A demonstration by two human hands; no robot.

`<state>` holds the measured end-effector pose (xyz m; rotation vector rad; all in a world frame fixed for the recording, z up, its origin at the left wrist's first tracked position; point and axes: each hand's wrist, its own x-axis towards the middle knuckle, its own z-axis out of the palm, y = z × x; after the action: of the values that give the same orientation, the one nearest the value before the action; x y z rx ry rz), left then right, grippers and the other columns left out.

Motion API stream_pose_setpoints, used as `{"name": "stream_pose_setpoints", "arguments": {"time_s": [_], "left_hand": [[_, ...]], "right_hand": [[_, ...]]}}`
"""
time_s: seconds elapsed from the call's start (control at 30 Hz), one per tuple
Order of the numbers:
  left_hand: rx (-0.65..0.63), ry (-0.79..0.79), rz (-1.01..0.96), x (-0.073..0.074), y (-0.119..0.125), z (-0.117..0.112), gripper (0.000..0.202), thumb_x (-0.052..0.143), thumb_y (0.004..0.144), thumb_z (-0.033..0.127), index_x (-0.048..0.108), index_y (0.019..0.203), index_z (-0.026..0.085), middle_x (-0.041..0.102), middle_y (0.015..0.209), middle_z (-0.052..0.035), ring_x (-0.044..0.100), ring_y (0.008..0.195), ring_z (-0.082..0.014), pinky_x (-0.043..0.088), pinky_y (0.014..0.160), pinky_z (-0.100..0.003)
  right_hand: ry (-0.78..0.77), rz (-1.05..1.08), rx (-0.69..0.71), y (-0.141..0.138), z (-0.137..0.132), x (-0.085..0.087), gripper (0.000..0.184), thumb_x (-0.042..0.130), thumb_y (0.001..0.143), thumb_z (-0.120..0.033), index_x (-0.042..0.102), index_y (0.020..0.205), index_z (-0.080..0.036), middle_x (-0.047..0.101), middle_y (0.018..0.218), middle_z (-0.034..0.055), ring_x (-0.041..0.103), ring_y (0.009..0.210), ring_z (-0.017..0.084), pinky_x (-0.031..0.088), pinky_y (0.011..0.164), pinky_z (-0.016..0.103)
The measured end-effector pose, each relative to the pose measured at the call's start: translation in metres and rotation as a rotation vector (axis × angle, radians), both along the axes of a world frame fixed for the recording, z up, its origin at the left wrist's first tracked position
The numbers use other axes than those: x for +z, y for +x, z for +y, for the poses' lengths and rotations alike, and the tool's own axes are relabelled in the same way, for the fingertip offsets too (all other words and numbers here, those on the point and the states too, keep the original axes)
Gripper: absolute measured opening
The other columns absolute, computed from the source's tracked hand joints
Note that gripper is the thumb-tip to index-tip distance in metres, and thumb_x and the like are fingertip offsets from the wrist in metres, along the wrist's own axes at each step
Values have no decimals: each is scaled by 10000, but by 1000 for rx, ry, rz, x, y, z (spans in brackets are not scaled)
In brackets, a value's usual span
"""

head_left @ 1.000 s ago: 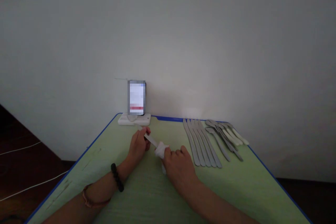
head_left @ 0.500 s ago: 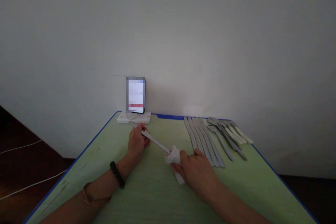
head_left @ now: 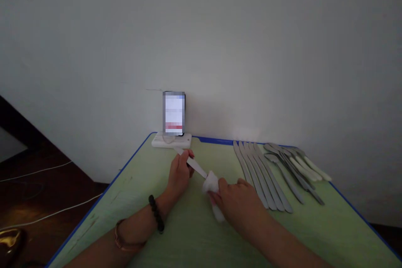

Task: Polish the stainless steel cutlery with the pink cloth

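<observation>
My left hand (head_left: 180, 171) is closed around a metal table knife (head_left: 198, 168) above the table, one end poking out past the fingers toward the phone. My right hand (head_left: 240, 201) pinches a bunched white cloth (head_left: 211, 183) around the knife's nearer end, and a loose flap of the cloth hangs below. The cloth hides that end of the knife. To the right of my right hand, several similar knives (head_left: 262, 171) lie side by side. Beyond them is a pile of spoons (head_left: 284, 171) and pieces with white handles (head_left: 307, 167).
A lit phone (head_left: 174, 113), its screen blurred, leans on the wall on top of a white power strip or box (head_left: 157, 142) at the table's back edge. The green table (head_left: 176, 243) has a blue rim. White cables (head_left: 47, 215) run over the dark floor at left.
The view has swung slightly left, so everything sits further right. My right hand and the cloth have come closer to my left hand along the knife.
</observation>
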<state>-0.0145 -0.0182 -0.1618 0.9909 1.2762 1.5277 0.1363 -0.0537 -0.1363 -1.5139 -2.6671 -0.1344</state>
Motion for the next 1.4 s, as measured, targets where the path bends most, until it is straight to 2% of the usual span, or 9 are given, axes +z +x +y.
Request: {"name": "stream_pose_setpoints", "arguments": {"time_s": [0.17,0.27,0.53,0.67,0.87,1.0,1.17,1.3,1.4], "left_hand": [[32,-2,-141,-1,-4,7,256,502,715,326,476,942,212,311,452,133,278,326,-63,179,351,-154],[52,-3,-159,-4,-5,8,217,478,747,335,488,929,217,282,457,132,251,323,-61,162,343,-151],[-171,128,136,-12,5,-7,238,437,816,342,566,911,167,363,526,85,333,421,-81,235,401,-192],[-109,156,155,-11,0,-8,229,422,822,329,557,909,165,367,544,81,331,432,-83,249,413,-195],[-10,166,67,-8,-7,-2,232,458,823,399,500,895,183,325,514,101,293,408,-76,217,395,-177],[-97,160,-49,-7,-4,-3,327,459,828,498,470,958,198,260,513,118,235,397,-69,184,385,-163],[-135,206,-48,-5,-5,-3,400,488,815,554,468,1018,210,306,547,107,243,410,-69,187,385,-163],[-74,163,35,-8,-11,0,418,409,827,602,499,801,195,307,524,93,263,408,-79,199,390,-193],[36,78,281,-12,-16,1,469,347,857,559,397,549,207,320,466,67,299,409,-96,221,413,-232]], "right_hand": [[-28,-87,-24,21,-14,-3,189,508,871,-292,602,814,-137,685,601,74,669,560,247,439,652,354],[-24,-96,-31,28,-21,-1,161,518,865,-262,608,818,-137,688,604,70,670,561,241,444,654,348],[-62,-69,-41,5,-19,10,244,466,899,-296,631,845,-124,697,654,100,680,637,245,432,728,368],[-79,-52,-42,1,-18,13,242,471,898,-299,627,853,-120,701,667,101,683,646,255,429,738,385],[-78,-33,-47,25,-26,5,211,479,889,-278,617,849,-124,696,641,88,669,596,244,414,747,388],[-57,84,-57,31,-23,8,249,415,906,-293,593,808,-149,679,624,64,623,562,206,382,649,324],[-76,170,-126,32,-14,21,296,368,918,-335,597,840,-166,657,640,55,569,566,193,287,516,277],[-99,109,-60,32,-17,19,284,387,910,-326,595,799,-168,656,621,57,585,583,208,303,537,287],[-122,82,-44,31,-23,14,269,405,903,-322,600,804,-165,669,646,67,611,611,222,342,571,301]]}}
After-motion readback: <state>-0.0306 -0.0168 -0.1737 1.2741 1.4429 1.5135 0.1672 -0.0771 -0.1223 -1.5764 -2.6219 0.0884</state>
